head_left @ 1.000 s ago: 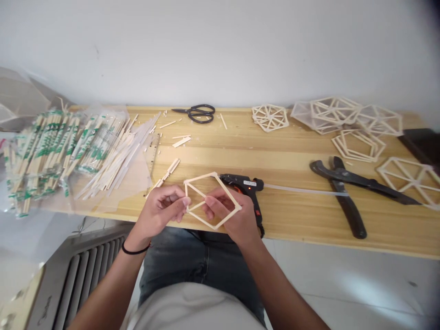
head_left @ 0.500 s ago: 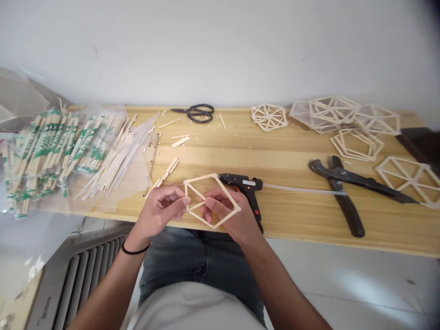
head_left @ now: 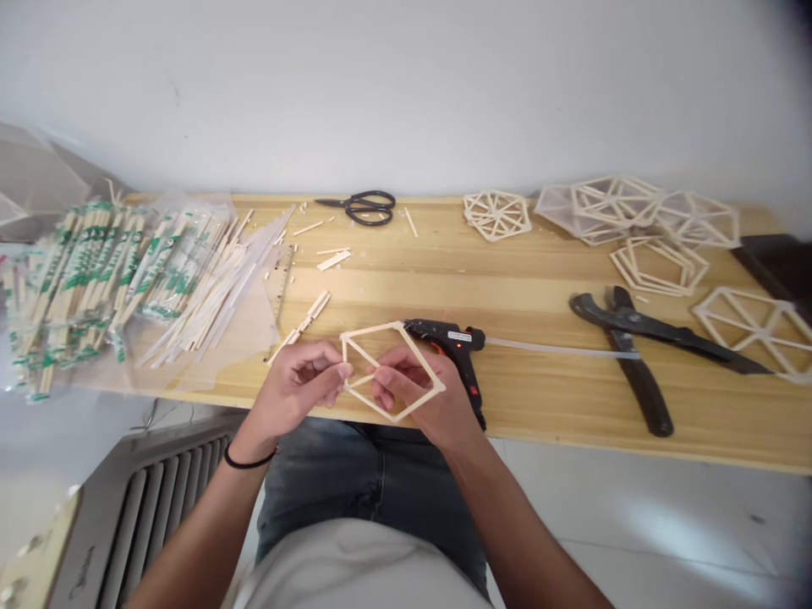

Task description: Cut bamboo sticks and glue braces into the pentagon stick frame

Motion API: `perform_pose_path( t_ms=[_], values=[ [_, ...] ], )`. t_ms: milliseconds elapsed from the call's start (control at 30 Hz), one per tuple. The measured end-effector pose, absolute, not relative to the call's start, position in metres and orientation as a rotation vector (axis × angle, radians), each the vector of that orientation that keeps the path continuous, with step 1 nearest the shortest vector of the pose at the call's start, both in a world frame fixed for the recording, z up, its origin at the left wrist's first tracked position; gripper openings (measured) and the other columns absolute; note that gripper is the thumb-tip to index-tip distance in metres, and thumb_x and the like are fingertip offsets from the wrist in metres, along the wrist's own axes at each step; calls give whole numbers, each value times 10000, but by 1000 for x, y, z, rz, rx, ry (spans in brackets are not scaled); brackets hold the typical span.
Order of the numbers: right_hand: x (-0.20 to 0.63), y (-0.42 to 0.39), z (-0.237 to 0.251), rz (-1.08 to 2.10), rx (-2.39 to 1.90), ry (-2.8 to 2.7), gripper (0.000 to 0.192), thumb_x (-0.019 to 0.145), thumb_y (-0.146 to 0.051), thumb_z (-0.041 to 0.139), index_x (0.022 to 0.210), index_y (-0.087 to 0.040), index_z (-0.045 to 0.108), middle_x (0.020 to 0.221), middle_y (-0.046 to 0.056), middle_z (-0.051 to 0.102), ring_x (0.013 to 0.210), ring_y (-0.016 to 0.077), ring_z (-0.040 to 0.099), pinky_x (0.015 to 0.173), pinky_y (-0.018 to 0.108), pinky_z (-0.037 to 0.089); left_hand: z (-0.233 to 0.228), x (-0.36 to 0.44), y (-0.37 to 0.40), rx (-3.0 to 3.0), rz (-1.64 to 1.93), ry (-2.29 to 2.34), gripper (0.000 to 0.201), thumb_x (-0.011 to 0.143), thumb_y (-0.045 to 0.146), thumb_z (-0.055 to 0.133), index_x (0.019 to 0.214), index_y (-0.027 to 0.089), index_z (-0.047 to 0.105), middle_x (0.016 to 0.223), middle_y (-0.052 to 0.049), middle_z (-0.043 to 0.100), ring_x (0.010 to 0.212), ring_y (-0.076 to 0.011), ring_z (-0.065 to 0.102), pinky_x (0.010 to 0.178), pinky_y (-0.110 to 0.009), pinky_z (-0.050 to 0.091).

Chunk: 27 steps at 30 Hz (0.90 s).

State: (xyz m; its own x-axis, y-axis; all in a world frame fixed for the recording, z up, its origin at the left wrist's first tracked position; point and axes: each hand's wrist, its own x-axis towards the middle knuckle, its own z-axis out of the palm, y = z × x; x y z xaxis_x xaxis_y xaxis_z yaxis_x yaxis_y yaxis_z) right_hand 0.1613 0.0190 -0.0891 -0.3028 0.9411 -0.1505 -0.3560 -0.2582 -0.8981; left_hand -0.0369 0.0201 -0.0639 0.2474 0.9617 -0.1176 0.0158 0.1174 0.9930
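Between my hands is a five-sided wooden stick frame (head_left: 419, 349), held just above the table's front edge. Two inner sticks (head_left: 361, 349) run from its left corners and meet near its middle. My left hand (head_left: 301, 385) pinches the frame's left side between thumb and fingers. My right hand (head_left: 422, 393) reaches behind the frame and pinches the meeting ends of the inner sticks. Just behind my right hand lies a black glue gun (head_left: 466, 359) with a small red light lit and a clear glue stick (head_left: 551, 348) trailing from its back.
Wrapped chopsticks (head_left: 89, 271) and loose sticks (head_left: 203, 296) crowd the left. Black scissors (head_left: 368, 208) lie at the back. Large black-handled cutters (head_left: 640, 338) rest at right, near finished stick frames (head_left: 615, 207). A pentagon stack (head_left: 660, 266) and a spoked hexagon (head_left: 761, 334) lie there too.
Almost nothing differs. My right fingertips have shifted very slightly left at the inner sticks' joint; both hands keep their hold on the frame.
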Motion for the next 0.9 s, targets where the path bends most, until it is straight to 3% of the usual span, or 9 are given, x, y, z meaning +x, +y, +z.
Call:
perform_pose_path(
  t_ms=[300,533,900],
  values=[
    [161,19,-95,1737,-911,-945,311,834,-485,861,784,-193,765,582,-12,662,477,113,540,505,258,502,-69,-38,20,1249,952,1038,359,861,434,847,699,163,677,531,13,610,443,-93,519,456,-213,389],
    [160,21,-92,1714,-870,-843,315,816,-455,883,742,-193,724,605,-16,679,465,96,527,492,238,504,-73,-38,19,1213,1025,1037,279,919,421,797,843,156,756,570,20,599,472,-85,495,473,-208,387],
    [158,24,-87,1621,-853,-717,357,762,-486,930,725,-196,726,556,-36,652,452,86,543,475,213,498,-76,-39,20,1258,1055,1001,270,960,386,760,827,153,733,622,15,596,525,-81,507,519,-205,405]
  ],
)
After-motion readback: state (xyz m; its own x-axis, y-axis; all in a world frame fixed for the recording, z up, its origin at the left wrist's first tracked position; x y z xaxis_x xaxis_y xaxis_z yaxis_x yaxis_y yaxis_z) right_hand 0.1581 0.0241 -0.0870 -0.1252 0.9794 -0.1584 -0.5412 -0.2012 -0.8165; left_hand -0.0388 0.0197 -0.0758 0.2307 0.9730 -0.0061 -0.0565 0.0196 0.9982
